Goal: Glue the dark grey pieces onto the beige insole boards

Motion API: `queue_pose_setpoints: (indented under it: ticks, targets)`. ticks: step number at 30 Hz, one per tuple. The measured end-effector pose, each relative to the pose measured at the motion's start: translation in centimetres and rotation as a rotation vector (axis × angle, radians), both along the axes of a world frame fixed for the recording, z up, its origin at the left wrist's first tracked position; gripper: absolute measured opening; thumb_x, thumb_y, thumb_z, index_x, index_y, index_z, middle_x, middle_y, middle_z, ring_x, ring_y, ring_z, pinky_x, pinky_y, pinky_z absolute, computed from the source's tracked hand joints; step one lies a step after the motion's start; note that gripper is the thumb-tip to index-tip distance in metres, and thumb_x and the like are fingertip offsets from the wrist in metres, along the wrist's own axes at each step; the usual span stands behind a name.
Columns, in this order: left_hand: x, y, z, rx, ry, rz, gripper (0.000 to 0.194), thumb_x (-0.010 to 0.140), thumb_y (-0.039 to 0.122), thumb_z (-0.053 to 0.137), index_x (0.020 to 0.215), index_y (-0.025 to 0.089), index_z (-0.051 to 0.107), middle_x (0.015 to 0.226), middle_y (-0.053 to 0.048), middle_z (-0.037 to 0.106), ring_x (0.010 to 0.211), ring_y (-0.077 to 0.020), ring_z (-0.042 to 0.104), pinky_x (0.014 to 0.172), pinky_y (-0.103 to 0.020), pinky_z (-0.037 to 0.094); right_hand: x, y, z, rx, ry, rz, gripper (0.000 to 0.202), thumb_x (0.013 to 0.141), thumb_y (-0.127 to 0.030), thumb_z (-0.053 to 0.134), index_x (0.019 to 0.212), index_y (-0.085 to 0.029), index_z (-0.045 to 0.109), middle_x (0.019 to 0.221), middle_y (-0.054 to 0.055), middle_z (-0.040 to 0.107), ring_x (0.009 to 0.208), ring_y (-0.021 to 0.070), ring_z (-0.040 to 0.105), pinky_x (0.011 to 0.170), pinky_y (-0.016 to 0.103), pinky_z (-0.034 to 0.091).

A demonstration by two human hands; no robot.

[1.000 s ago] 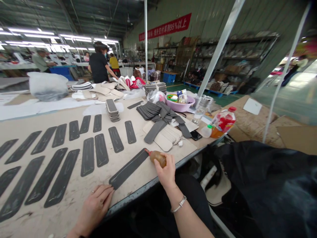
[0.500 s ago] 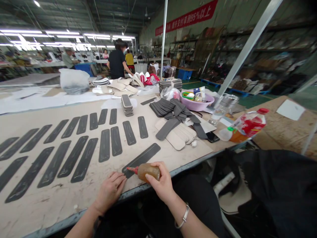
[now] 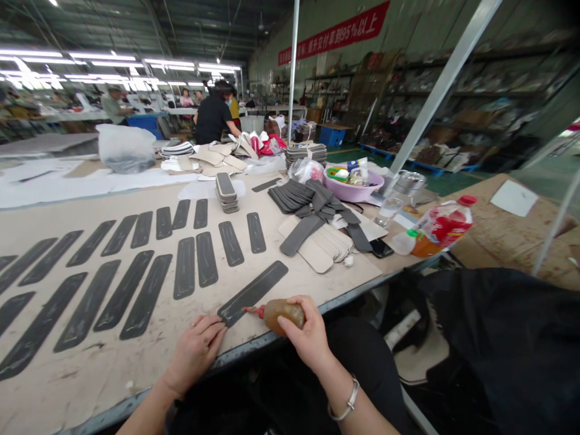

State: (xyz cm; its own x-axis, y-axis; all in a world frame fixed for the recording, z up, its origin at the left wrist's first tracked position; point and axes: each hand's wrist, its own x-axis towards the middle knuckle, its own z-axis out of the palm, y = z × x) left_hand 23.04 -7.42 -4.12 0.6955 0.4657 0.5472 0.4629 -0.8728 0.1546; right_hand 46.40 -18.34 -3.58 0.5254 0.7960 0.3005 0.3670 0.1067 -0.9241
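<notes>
My right hand (image 3: 309, 331) is wrapped round a squeeze bottle of amber glue (image 3: 277, 315), held tilted with its red nozzle (image 3: 254, 310) pointing left. The nozzle is over a dark grey strip (image 3: 256, 292) with rounded ends, and a wet, shiny line shows on the strip's near part. The closed fingers of my left hand (image 3: 197, 347) hold the near end of this strip at the table's front edge. Left of it, rows of similar dark strips (image 3: 145, 294) lie spread out, with shiny streaks on them.
Dark strips (image 3: 290, 196) are heaped at the right, beside pale pieces (image 3: 317, 254). A purple basin (image 3: 353, 188), a glass jar (image 3: 390, 208) and a red-labelled drink bottle (image 3: 446, 225) stand farther right. A metal post (image 3: 435, 109) rises there. A person in black (image 3: 214, 118) works across the table.
The glue bottle in my right hand has moved right along the strip, away from my left fingers. My left hand stays at the strip's end. The camera view has shifted slightly.
</notes>
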Motion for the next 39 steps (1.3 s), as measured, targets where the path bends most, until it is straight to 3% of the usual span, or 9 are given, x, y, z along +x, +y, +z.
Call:
queue_pose_setpoints:
  ticks: [8,11,17,19,28,35,39]
  targets:
    - [-0.2,0.7,-0.6,0.053,-0.014,-0.034,0.017,0.085,0.022,0.052,0.081,0.019,0.068,0.082,-0.004,0.070,0.080,-0.0158,0.064,0.079,-0.029,0.051,4.0,0.7,-0.2,0.067,-0.228,-0.332,0.020,0.072,-0.021,0.060,0.091,-0.021,0.054,0.089,0.005,0.055,0.086,0.0228,0.052,0.079,0.040,0.044]
    - [-0.2,0.9,-0.7,0.060,-0.019,-0.035,0.018,0.085,0.023,0.051,0.080,0.019,0.068,0.081,-0.004,0.071,0.078,-0.0158,0.065,0.077,-0.029,0.052,3.7,0.8,0.0,0.112,-0.218,-0.302,0.021,0.073,-0.022,0.059,0.093,-0.021,0.054,0.090,0.005,0.055,0.087,0.0227,0.052,0.079,0.040,0.045]
    - [-0.2,1.1,-0.7,0.056,-0.019,-0.039,0.018,0.085,0.025,0.051,0.080,0.019,0.067,0.079,-0.005,0.070,0.076,-0.0156,0.065,0.073,-0.027,0.053,0.6,1.0,0.2,0.124,-0.078,-0.008,0.026,0.067,-0.016,0.061,0.091,-0.022,0.054,0.086,0.002,0.056,0.082,0.0199,0.055,0.071,0.033,0.048]
    - [-0.1,1.1,-0.7,0.047,-0.020,-0.036,0.018,0.085,0.026,0.051,0.080,0.019,0.067,0.079,-0.006,0.070,0.076,-0.0158,0.065,0.073,-0.027,0.053,0.1,1.2,0.2,0.107,-0.091,0.025,0.027,0.066,-0.013,0.061,0.090,-0.022,0.055,0.085,0.002,0.055,0.081,0.0193,0.054,0.071,0.032,0.047]
    - [-0.2,1.4,-0.9,0.060,-0.048,-0.063,0.017,0.084,0.026,0.053,0.081,0.019,0.068,0.079,-0.005,0.069,0.075,-0.0156,0.065,0.074,-0.026,0.053,3.1,2.7,-0.7,0.085,-0.169,-0.273,0.024,0.071,-0.015,0.059,0.093,-0.021,0.053,0.091,0.004,0.052,0.087,0.0212,0.052,0.080,0.038,0.045]
    - [-0.3,1.8,-1.4,0.097,-0.029,-0.069,0.021,0.087,0.025,0.048,0.081,0.018,0.067,0.081,-0.005,0.069,0.075,-0.0156,0.065,0.075,-0.027,0.052,3.8,3.3,-0.8,0.103,-0.197,-0.388,0.023,0.074,-0.019,0.059,0.096,-0.020,0.053,0.093,0.006,0.051,0.089,0.0214,0.051,0.082,0.038,0.045]
    - [-0.2,1.7,-1.4,0.119,-0.012,-0.057,0.021,0.087,0.027,0.049,0.080,0.018,0.067,0.080,-0.005,0.069,0.075,-0.0158,0.065,0.075,-0.028,0.052,3.5,3.2,-1.2,0.075,-0.151,-0.336,0.023,0.072,-0.021,0.061,0.093,-0.020,0.054,0.091,0.004,0.053,0.087,0.0207,0.052,0.079,0.036,0.045]
